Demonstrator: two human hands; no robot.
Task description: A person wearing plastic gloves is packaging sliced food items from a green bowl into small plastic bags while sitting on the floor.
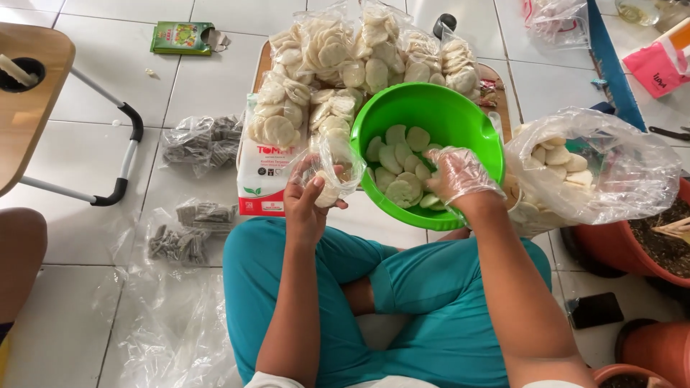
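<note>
One cam only, head-worn, looking steeply down and a bit fwd over the person's crossed legs at the white tile floor (pixel 180 93). Close range: forearms fill the lower frame, green bowl (pixel 460 108) sits approx. centre. Top edge reaches bagged crackers (pixel 338 50); right edge probably clips plant pots (pixel 625 251). No 2nd view, so no overlap.

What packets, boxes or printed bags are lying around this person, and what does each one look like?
Green carton: flat rectangle on the floor tiles, top left, one end torn open.
White sack: red and green print, under the filled cracker bags.
Pink bag: top right corner, dark print.
Small clear bag: unprinted, in the left hand.
Large clear bag: unprinted, right of the green bowl.
</note>
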